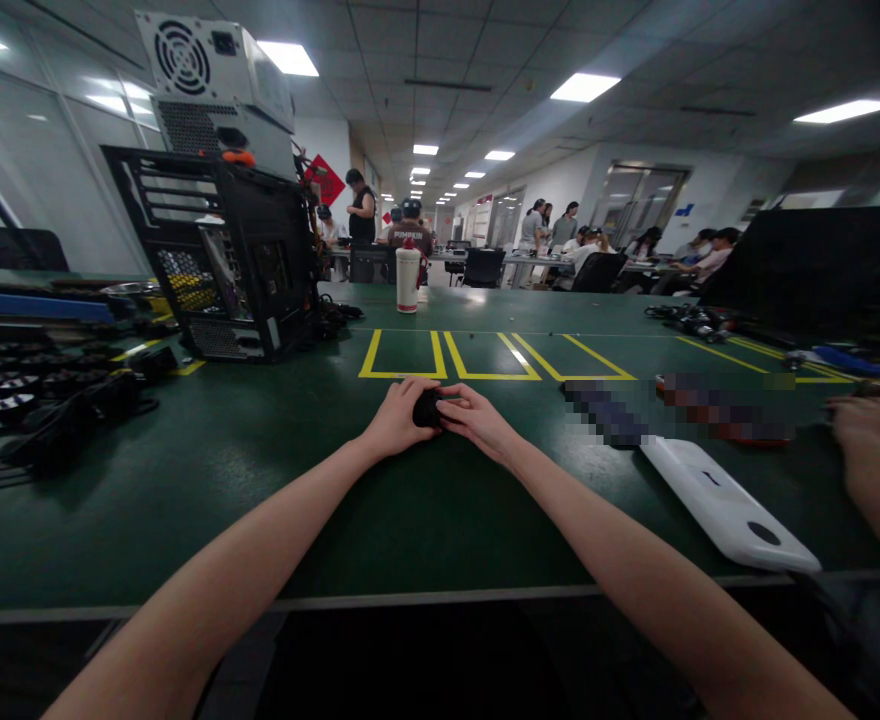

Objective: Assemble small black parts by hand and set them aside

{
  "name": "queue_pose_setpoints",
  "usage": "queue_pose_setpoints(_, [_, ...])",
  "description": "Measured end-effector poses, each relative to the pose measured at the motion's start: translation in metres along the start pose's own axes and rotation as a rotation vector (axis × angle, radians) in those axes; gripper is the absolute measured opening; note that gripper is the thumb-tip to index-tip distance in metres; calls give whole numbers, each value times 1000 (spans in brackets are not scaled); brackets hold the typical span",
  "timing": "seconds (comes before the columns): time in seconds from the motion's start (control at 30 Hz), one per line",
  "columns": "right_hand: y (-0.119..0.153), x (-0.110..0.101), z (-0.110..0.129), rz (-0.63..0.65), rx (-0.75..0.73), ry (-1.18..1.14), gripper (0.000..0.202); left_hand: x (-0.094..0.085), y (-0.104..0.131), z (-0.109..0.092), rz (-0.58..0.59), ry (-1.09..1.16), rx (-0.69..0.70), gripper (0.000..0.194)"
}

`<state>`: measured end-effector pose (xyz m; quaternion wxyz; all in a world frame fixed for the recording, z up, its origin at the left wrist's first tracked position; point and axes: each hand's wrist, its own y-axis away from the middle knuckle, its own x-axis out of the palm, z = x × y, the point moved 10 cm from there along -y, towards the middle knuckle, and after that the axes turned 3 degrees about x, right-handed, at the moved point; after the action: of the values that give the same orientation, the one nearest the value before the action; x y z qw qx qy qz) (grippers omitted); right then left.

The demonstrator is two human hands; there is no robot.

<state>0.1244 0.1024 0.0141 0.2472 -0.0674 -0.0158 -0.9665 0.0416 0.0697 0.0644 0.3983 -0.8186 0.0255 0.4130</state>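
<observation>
A small black round object [426, 408] is between my two hands, low over the green table [410, 520]. My left hand [401, 418] wraps round its left side, thumb below and fingers above. From the right, my right hand [476, 420] pinches its edge with the fingertips. What the object is cannot be made out. Just beyond my hands lie yellow tape outlines [451, 377] on the table top.
A black computer case [260, 270] with power supplies [215, 80] on top stands left. Black fans [50, 390] lie far left. Beyond is a white cup [408, 280]. At right are a white device [717, 500], two blurred phones and another person's hand [879, 460].
</observation>
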Motion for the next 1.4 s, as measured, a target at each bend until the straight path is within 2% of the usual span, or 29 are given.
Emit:
queue_pose_setpoints(0.07, [0, -1, 1, -19, -5, -10, 26, 0, 0, 0, 5, 2, -6, 59])
queue_pose_setpoints(0.23, [-5, -4, -4, -36, 7, -16, 32, -1, 1, 0, 16, -1, -17, 59])
queue_pose_setpoints(0.47, [-3, -2, 3, -4, -90, 76, 40, 0, 0, 0, -1, -14, 10, 58])
queue_pose_setpoints(0.73, [-2, 0, 1, -2, -64, 45, 29, 1, 0, 2, 9, 14, -17, 60])
queue_pose_setpoints(0.93, [-4, -2, -2, -26, -25, 61, 35, 0, 0, 1, 11, 20, -18, 60])
queue_pose_setpoints(1.13, [-2, -1, 2, 0, -77, 95, 41, 0, 0, 0, 10, 10, -8, 57])
queue_pose_setpoints(1.4, [-1, -1, 2, -51, -33, 41, 26, 2, 0, 2, 3, 18, -16, 59])
